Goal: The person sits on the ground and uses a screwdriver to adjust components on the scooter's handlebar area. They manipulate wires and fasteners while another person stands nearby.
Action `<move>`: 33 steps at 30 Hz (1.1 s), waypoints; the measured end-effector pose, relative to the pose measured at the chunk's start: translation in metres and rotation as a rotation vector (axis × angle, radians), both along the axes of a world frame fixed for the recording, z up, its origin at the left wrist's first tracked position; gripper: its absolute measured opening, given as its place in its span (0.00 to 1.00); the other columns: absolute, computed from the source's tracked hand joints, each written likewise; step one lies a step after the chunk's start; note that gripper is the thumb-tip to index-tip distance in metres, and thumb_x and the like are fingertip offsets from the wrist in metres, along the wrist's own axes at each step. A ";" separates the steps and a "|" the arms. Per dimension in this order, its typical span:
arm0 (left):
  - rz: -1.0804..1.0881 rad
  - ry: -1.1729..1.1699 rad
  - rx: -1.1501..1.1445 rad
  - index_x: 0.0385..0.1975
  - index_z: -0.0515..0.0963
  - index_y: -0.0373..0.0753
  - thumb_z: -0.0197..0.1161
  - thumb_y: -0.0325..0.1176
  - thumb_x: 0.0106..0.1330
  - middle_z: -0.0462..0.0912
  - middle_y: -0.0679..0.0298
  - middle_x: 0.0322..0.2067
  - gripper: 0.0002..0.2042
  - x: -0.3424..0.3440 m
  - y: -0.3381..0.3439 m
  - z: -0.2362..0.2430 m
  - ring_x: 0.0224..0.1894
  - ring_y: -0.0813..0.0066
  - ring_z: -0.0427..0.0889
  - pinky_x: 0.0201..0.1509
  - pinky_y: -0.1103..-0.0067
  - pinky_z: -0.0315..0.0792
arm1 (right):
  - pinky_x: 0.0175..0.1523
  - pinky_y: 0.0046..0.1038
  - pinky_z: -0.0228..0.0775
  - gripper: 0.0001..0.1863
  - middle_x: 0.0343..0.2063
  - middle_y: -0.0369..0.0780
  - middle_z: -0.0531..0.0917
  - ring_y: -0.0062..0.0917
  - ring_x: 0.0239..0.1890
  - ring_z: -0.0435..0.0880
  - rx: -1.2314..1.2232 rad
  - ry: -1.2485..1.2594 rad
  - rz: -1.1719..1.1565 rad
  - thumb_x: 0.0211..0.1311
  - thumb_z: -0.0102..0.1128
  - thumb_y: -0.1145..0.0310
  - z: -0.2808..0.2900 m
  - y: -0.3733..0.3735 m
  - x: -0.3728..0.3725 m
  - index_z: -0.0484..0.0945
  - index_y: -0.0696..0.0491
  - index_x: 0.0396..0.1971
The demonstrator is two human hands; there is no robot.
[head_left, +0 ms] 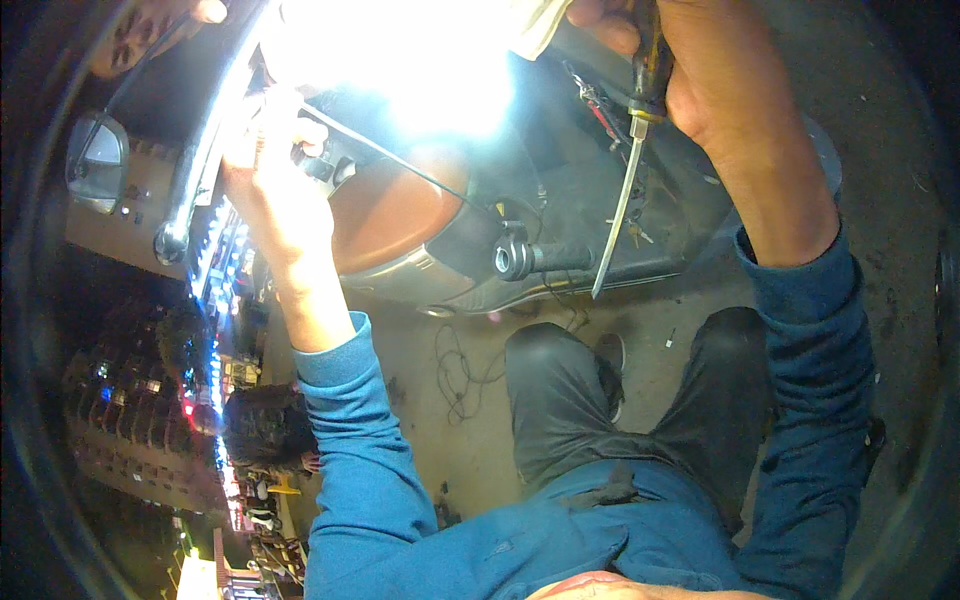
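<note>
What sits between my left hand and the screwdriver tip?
In the head view, between the left hand and the screwdriver tip lie the scooter's brown body panel and a black handlebar grip.

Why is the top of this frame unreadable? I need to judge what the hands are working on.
Head view: a lamp's glare whites out the top centre, swallowing the left hand fingers; the right hand and its screwdriver stay readable; the fisheye rim is dark and bends the edges.

Head-worn view, steeply down, close range
</note>
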State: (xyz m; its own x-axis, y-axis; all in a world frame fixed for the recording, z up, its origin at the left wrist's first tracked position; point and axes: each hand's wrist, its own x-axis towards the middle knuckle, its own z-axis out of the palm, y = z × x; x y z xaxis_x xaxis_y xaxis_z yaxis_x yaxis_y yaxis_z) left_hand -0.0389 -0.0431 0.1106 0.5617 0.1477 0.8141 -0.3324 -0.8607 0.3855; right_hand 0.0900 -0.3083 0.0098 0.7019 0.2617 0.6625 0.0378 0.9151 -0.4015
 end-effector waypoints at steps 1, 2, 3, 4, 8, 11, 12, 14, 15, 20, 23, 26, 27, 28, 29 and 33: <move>0.030 0.004 0.047 0.37 0.84 0.35 0.63 0.36 0.72 0.79 0.63 0.33 0.10 0.000 0.001 0.000 0.34 0.77 0.77 0.42 0.78 0.71 | 0.23 0.18 0.54 0.12 0.18 0.31 0.75 0.13 0.16 0.68 0.007 -0.019 0.006 0.72 0.62 0.63 0.000 0.000 -0.001 0.80 0.54 0.29; 0.058 0.007 0.094 0.37 0.84 0.35 0.63 0.36 0.72 0.79 0.63 0.33 0.10 0.000 0.001 -0.001 0.34 0.77 0.77 0.43 0.77 0.71 | 0.23 0.18 0.55 0.12 0.18 0.31 0.76 0.13 0.17 0.68 0.006 -0.014 -0.006 0.72 0.62 0.63 0.001 0.000 -0.002 0.80 0.55 0.30; 0.050 -0.008 0.158 0.39 0.83 0.35 0.63 0.36 0.72 0.79 0.62 0.35 0.10 0.001 0.001 -0.002 0.35 0.77 0.77 0.43 0.77 0.71 | 0.23 0.18 0.55 0.11 0.19 0.31 0.76 0.12 0.17 0.68 0.005 -0.008 -0.018 0.71 0.62 0.63 0.002 0.000 -0.003 0.81 0.55 0.31; 0.041 -0.025 0.220 0.41 0.82 0.34 0.63 0.36 0.71 0.79 0.62 0.37 0.11 0.001 0.000 -0.004 0.36 0.77 0.77 0.44 0.77 0.72 | 0.24 0.18 0.55 0.11 0.20 0.31 0.77 0.12 0.18 0.68 -0.005 0.019 -0.046 0.71 0.62 0.64 0.002 -0.002 -0.006 0.81 0.55 0.32; -0.044 -0.033 -0.210 0.57 0.73 0.34 0.69 0.33 0.66 0.79 0.60 0.47 0.21 0.002 -0.008 -0.018 0.43 0.74 0.81 0.52 0.76 0.75 | 0.25 0.17 0.58 0.10 0.25 0.32 0.79 0.12 0.20 0.69 -0.003 0.042 -0.022 0.71 0.62 0.65 0.007 -0.005 -0.013 0.82 0.57 0.40; -0.107 -0.051 -0.225 0.55 0.76 0.34 0.69 0.31 0.65 0.82 0.59 0.47 0.19 0.001 -0.013 -0.020 0.46 0.75 0.82 0.53 0.78 0.75 | 0.26 0.17 0.59 0.11 0.28 0.32 0.81 0.12 0.21 0.71 0.019 0.064 0.012 0.71 0.62 0.67 0.010 -0.005 -0.014 0.82 0.59 0.45; -0.137 -0.076 -0.191 0.53 0.77 0.34 0.69 0.31 0.65 0.83 0.59 0.47 0.18 -0.001 -0.014 -0.020 0.47 0.75 0.82 0.53 0.79 0.75 | 0.27 0.17 0.60 0.12 0.29 0.33 0.81 0.12 0.22 0.71 0.022 0.067 0.005 0.71 0.62 0.67 0.010 -0.003 -0.013 0.82 0.60 0.46; -0.096 -0.055 -0.158 0.51 0.79 0.33 0.68 0.31 0.66 0.84 0.59 0.48 0.16 -0.003 -0.012 -0.018 0.48 0.74 0.82 0.55 0.78 0.74 | 0.27 0.17 0.61 0.12 0.30 0.33 0.82 0.12 0.23 0.72 0.008 0.085 -0.064 0.71 0.62 0.68 0.009 0.001 -0.013 0.82 0.60 0.48; -0.103 -0.051 -0.106 0.50 0.81 0.32 0.67 0.31 0.67 0.84 0.59 0.48 0.14 -0.005 -0.009 -0.016 0.49 0.74 0.82 0.56 0.78 0.74 | 0.28 0.17 0.61 0.13 0.31 0.33 0.82 0.12 0.24 0.73 0.003 0.103 -0.104 0.71 0.62 0.68 0.009 0.003 -0.013 0.81 0.60 0.49; -0.062 0.092 -0.109 0.54 0.82 0.34 0.58 0.35 0.75 0.84 0.60 0.52 0.15 -0.019 0.019 -0.006 0.54 0.71 0.80 0.63 0.72 0.71 | 0.28 0.17 0.61 0.11 0.28 0.33 0.82 0.13 0.22 0.72 -0.032 0.103 -0.015 0.70 0.63 0.67 0.003 0.000 -0.007 0.82 0.59 0.45; -0.016 0.078 -0.147 0.54 0.82 0.35 0.56 0.41 0.76 0.85 0.61 0.53 0.18 -0.031 0.039 0.007 0.50 0.75 0.82 0.52 0.78 0.76 | 0.26 0.18 0.61 0.10 0.25 0.33 0.81 0.14 0.20 0.73 -0.028 0.062 -0.085 0.70 0.64 0.67 0.000 -0.001 -0.004 0.82 0.58 0.42; -0.014 0.118 -0.146 0.53 0.83 0.36 0.59 0.41 0.74 0.88 0.60 0.47 0.17 -0.041 0.043 0.004 0.43 0.78 0.85 0.45 0.80 0.76 | 0.27 0.18 0.62 0.15 0.26 0.33 0.82 0.14 0.22 0.74 -0.095 0.064 -0.255 0.69 0.67 0.60 -0.004 0.006 0.001 0.83 0.57 0.45; 0.015 0.109 -0.141 0.53 0.83 0.35 0.60 0.40 0.73 0.88 0.60 0.46 0.17 -0.045 0.038 -0.001 0.42 0.78 0.85 0.45 0.80 0.75 | 0.28 0.19 0.63 0.18 0.27 0.34 0.82 0.14 0.23 0.74 -0.132 0.065 -0.315 0.68 0.68 0.57 -0.004 0.007 0.001 0.84 0.56 0.47; 0.032 0.105 -0.117 0.53 0.83 0.35 0.61 0.38 0.73 0.88 0.60 0.45 0.17 -0.049 0.031 -0.009 0.41 0.78 0.85 0.45 0.80 0.75 | 0.25 0.18 0.61 0.15 0.26 0.34 0.82 0.14 0.22 0.74 -0.090 0.075 -0.295 0.66 0.70 0.60 -0.006 0.011 0.003 0.84 0.57 0.42; 0.056 0.083 -0.151 0.49 0.81 0.30 0.58 0.28 0.72 0.87 0.59 0.46 0.12 -0.052 0.020 -0.018 0.42 0.73 0.84 0.51 0.77 0.76 | 0.23 0.18 0.58 0.13 0.24 0.34 0.83 0.13 0.20 0.74 -0.049 0.085 -0.275 0.64 0.72 0.62 -0.006 0.013 0.003 0.83 0.57 0.38; 0.021 -0.052 0.476 0.44 0.82 0.32 0.61 0.26 0.68 0.86 0.60 0.41 0.08 -0.058 -0.036 -0.044 0.41 0.72 0.81 0.49 0.76 0.75 | 0.20 0.18 0.55 0.13 0.23 0.34 0.83 0.13 0.18 0.73 -0.056 0.120 -0.306 0.62 0.73 0.64 -0.009 0.016 0.006 0.83 0.59 0.34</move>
